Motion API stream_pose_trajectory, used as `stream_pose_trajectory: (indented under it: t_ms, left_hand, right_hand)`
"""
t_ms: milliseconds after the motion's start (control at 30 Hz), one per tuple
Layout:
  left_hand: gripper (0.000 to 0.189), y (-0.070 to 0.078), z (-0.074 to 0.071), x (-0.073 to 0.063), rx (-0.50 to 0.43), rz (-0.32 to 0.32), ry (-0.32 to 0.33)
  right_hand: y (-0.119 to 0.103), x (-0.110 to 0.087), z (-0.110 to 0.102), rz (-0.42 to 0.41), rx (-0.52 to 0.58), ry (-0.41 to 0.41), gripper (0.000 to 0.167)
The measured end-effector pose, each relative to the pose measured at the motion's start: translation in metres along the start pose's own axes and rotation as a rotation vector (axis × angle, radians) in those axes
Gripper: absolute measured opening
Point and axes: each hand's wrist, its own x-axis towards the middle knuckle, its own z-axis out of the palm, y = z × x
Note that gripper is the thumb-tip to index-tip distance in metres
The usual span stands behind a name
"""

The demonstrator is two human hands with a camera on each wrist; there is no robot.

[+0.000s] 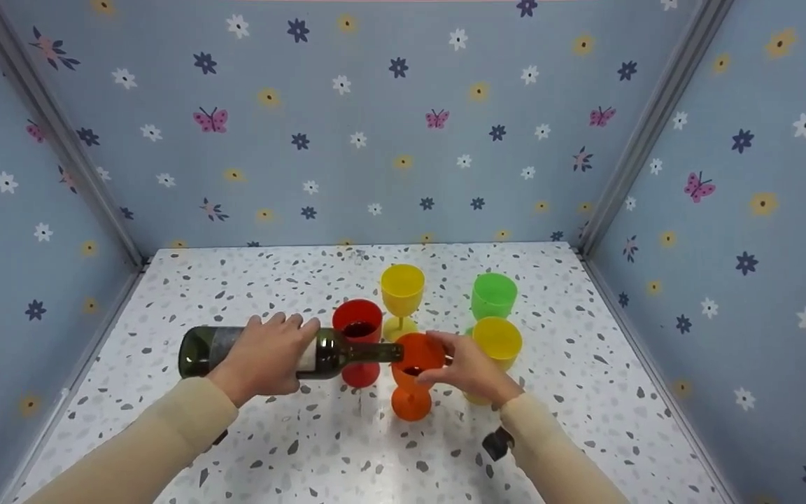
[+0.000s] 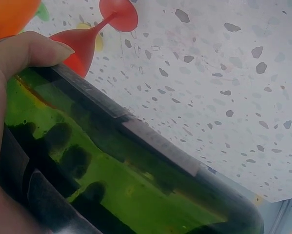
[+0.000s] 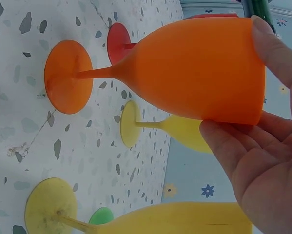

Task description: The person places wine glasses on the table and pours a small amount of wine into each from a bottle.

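Observation:
My left hand (image 1: 268, 355) grips a dark green glass bottle (image 1: 336, 353) lying nearly level, its neck pointing right over the rim of an orange goblet (image 1: 411, 402). Through the glass in the left wrist view, finger shapes show behind the green bottle (image 2: 150, 180). Dark liquid shows inside the orange goblet. My right hand (image 1: 468, 367) holds that goblet near its rim, thumb on one side and fingers on the other, as the right wrist view shows on the orange bowl (image 3: 199, 68). Under the bottle's neck stands a red goblet (image 1: 361, 374) with dark liquid in it.
Behind stand a yellow goblet (image 1: 403, 283) and a green goblet (image 1: 494, 294). Another yellow goblet (image 1: 497, 339) is close to my right hand. The speckled white tabletop (image 1: 291, 448) is bounded by flowered blue panels (image 1: 375, 126) at the back and sides.

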Motion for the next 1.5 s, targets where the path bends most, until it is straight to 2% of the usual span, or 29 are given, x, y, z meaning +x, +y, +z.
stream_pose_trajectory:
  t_ms: [333,700,1267,1500]
  left_hand:
    - [0.080,0.0008,0.0024,-0.0035,0.003,-0.001,-0.011]
    - [0.074,0.0008,-0.0019,-0.0013,0.017,-0.015,-0.023]
    - [0.074,0.0017,-0.0003,-0.0001,0.014,-0.013,-0.017]
    - [0.076,0.0009,-0.0016,0.0019,0.026,-0.023,-0.025]
  right_hand:
    - [0.0034,-0.0009,0.0042,-0.015,0.005,-0.001,0.075]
    - [0.0011,0.0009,0.0023,-0.002,0.006,-0.007,0.078]
    - [0.0009,-0.0006,0.0006,0.009,0.013,-0.009,0.080]
    - [0.0010,0.0017,-0.0021,-0.032,-0.014,-0.014,0.081]
